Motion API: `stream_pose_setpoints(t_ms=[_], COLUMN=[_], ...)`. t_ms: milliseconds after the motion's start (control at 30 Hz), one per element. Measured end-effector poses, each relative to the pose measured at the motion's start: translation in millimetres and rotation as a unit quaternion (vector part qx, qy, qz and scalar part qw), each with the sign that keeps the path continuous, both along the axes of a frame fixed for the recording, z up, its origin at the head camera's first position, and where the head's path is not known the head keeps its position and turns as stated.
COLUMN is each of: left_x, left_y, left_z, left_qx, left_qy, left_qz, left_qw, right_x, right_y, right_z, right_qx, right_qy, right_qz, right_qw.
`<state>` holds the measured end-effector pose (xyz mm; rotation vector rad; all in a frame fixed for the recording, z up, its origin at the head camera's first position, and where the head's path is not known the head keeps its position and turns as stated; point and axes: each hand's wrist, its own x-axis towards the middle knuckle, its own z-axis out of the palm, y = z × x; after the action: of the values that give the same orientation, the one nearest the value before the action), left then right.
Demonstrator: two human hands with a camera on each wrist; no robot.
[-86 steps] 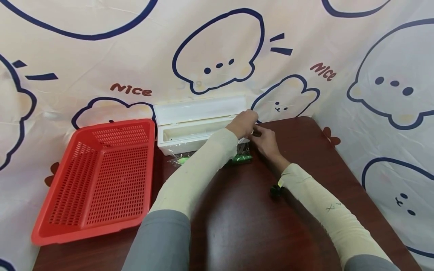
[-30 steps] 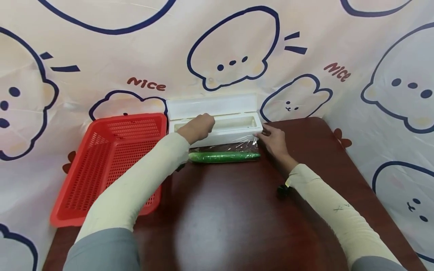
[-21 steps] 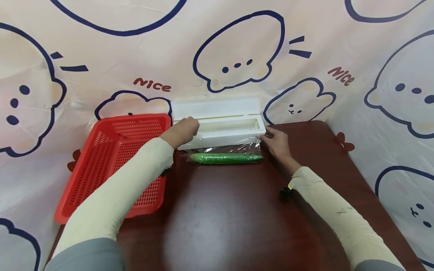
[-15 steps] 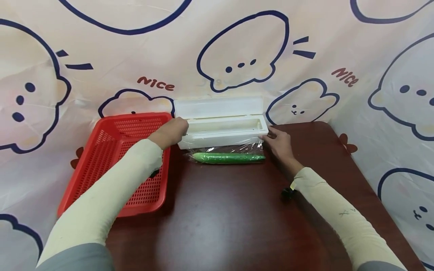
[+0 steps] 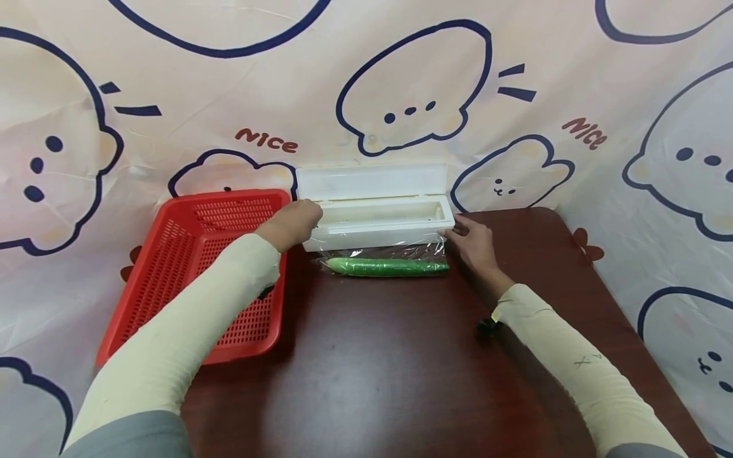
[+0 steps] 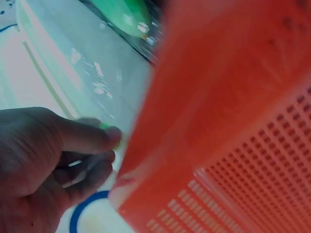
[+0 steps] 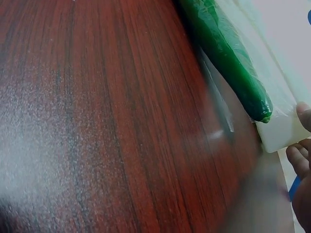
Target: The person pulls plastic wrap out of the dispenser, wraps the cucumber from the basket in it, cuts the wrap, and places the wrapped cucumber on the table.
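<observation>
A long white cling film box (image 5: 378,236) stands at the back of the table with its lid raised. Clear film (image 5: 395,253) hangs from its front edge over a green cucumber (image 5: 389,267) lying on the table. My left hand (image 5: 293,224) is at the box's left end, fingers curled. In the left wrist view its thumb and fingers pinch a small green-yellow piece (image 6: 118,141), mostly hidden, perhaps a slide cutter. My right hand (image 5: 472,245) grips the box's right end, thumb in front; the right wrist view shows its fingertips (image 7: 297,160) at that corner.
A red perforated basket (image 5: 277,318) stands at the left, close to the left forearm and the box. The dark wooden table (image 5: 366,369) extends in front. A patterned cloth (image 5: 401,83) hangs behind and around it.
My left hand has moved from the box's right end along its front to the left end. My right hand stays at the right end. The cucumber now shows in full.
</observation>
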<state>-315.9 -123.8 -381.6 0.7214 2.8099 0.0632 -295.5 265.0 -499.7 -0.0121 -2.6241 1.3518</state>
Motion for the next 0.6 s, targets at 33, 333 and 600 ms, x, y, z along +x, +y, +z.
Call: stream_pose_setpoints(t_ms=[33, 333, 600], left_x=[0.8, 17.8, 23.8], left_y=[2.0, 26.3, 36.5], left_z=[0.5, -16.8, -27.3], left_qx=[-0.008, -0.009, 0.023], left_qy=[0.008, 0.106, 0.147], left_qz=[-0.006, -0.050, -0.030], left_qw=[0.9999, 0.9931, 0.9884], right_x=[0.1, 7.9, 9.5], right_y=[0.0, 0.9, -0.1], right_z=[-0.3, 7.2, 22.2], right_qx=[0.000, 0.030, 0.183], right_qy=[-0.001, 0.002, 0.128], right_qz=[0.000, 0.024, 0.081], right_qw=[1.0000, 0.9993, 0.9714])
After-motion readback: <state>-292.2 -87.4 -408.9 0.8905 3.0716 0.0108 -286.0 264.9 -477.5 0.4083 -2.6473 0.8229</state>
